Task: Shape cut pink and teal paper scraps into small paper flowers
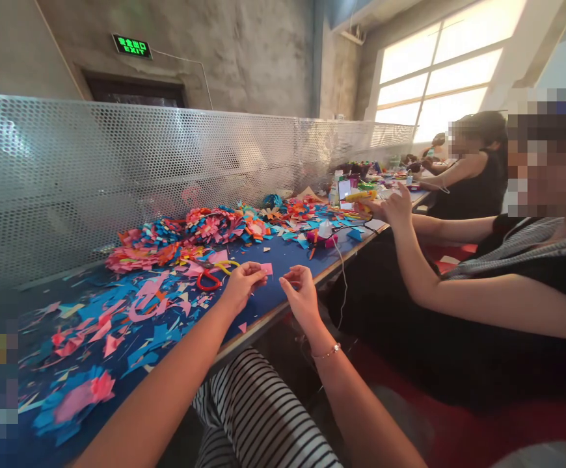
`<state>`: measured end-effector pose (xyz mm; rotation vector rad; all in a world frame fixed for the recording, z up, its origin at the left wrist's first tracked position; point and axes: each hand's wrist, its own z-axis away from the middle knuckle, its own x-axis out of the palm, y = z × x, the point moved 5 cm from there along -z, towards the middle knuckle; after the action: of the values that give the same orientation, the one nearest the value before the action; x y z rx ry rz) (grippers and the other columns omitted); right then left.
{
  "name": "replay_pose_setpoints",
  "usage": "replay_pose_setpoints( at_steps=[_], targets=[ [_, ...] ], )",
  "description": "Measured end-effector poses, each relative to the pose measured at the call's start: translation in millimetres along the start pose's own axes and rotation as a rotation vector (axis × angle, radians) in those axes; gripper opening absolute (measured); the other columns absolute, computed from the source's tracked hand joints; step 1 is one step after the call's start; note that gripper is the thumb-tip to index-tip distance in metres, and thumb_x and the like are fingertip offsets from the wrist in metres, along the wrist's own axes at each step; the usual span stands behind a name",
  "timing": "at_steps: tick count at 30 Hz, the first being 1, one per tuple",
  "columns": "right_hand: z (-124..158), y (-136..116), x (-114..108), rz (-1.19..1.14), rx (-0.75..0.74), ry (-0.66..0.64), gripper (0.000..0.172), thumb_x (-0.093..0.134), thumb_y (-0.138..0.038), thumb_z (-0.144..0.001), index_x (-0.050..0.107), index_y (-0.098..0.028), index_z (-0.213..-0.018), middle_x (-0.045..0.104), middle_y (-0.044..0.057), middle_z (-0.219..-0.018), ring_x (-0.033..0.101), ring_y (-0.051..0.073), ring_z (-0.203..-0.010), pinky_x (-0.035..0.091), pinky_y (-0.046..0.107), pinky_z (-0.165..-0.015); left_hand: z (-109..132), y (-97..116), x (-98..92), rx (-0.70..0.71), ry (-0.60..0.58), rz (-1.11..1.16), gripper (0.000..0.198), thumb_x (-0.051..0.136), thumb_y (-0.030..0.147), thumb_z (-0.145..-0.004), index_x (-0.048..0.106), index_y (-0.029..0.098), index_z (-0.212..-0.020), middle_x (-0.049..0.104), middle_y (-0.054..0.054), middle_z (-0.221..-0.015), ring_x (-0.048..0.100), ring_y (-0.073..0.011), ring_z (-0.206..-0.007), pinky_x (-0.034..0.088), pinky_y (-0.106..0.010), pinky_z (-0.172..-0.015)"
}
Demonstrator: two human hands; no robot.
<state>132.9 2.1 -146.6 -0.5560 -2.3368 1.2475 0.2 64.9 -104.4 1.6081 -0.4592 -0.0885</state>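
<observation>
Left hand (242,281) pinching a small pink paper square (266,268) between thumb and fingertips, just above the near edge of the blue counter (283,286). Paper jutting right from the left fingertips, toward the right hand (300,290); too small to give a clear long axis. Right hand just beside it, apart by a narrow gap, fingers curled with thumb and forefinger drawn close, holding nothing that can be made out. Left hand therefore on the paper, right hand the nearer free one, lying right and slightly nearer than the square.

Just left of the left hand, red-handled scissors (209,280) flat on the counter, with a yellow-handled pair (228,264) touching or nearly so behind them. Loose paper scraps (117,325) in pink, blue and orange strewn over the near left of the counter; finished paper flowers (205,227) heaped farther back against the perforated metal screen (117,169).

Far right, a co-worker's hand (396,207) raised over the counter edge, well apart from the pink square.
</observation>
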Motion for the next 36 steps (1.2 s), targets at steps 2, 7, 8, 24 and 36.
replay_pose_setpoints(
  at_steps=[2, 7, 8, 24, 36],
  targets=[
    [6, 0, -6, 0.220, -0.125, 0.018, 0.021, 0.056, -0.032, -0.077, 0.050, -0.019, -0.092, 0.059, 0.005, -0.088, 0.055, 0.018, -0.084, 0.042, 0.036, -0.081, -6, 0, 3.7, 0.018, 0.038, -0.036, 0.029, 0.080, 0.016, -0.050, 0.057, 0.015, -0.069, 0.060, 0.001, -0.056, 0.057, -0.0099, -0.050, 0.048, -0.020, -0.053],
    [24, 17, 1, 0.529, -0.379, -0.114, 0.021, 0.038, -0.024, -0.088, 0.057, -0.021, -0.096, 0.062, 0.005, -0.103, 0.050, 0.019, -0.105, 0.021, 0.043, -0.103, -42, 3, 48.7, 0.042, 0.059, -0.103, 0.023, 0.072, 0.007, -0.058, 0.056, 0.016, -0.072, 0.059, 0.002, -0.052, 0.058, -0.0120, -0.049, 0.049, -0.023, -0.052],
    [26, 22, 2, 0.544, -0.405, -0.120, 0.024, 0.036, -0.022, -0.088, 0.057, -0.022, -0.097, 0.061, 0.004, -0.105, 0.049, 0.018, -0.107, 0.018, 0.042, -0.105, -51, 4, 61.5, 0.039, 0.056, -0.106, 0.022, 0.071, 0.006, -0.059, 0.055, 0.016, -0.070, 0.058, 0.002, -0.051, 0.058, -0.0119, -0.048, 0.049, -0.023, -0.052],
    [26, 38, 6, 0.570, -0.618, -0.021, 0.024, 0.031, -0.021, -0.081, 0.054, -0.022, -0.089, 0.059, 0.005, -0.092, 0.049, 0.022, -0.098, 0.022, 0.042, -0.097, -118, -18, 138.5, -0.049, 0.087, 0.130, 0.025, 0.065, -0.002, -0.061, 0.047, 0.016, -0.064, 0.056, 0.003, -0.050, 0.059, -0.0108, -0.050, 0.051, -0.026, -0.062],
    [24, 49, 7, 0.601, -0.570, -0.059, 0.021, 0.034, -0.024, -0.077, 0.054, -0.022, -0.085, 0.057, 0.007, -0.091, 0.047, 0.024, -0.097, 0.023, 0.044, -0.096, -115, -36, 131.7, -0.064, 0.102, 0.117, 0.019, 0.065, 0.000, -0.058, 0.053, 0.014, -0.061, 0.057, 0.001, -0.050, 0.057, -0.0101, -0.050, 0.047, -0.023, -0.060]
  ],
)
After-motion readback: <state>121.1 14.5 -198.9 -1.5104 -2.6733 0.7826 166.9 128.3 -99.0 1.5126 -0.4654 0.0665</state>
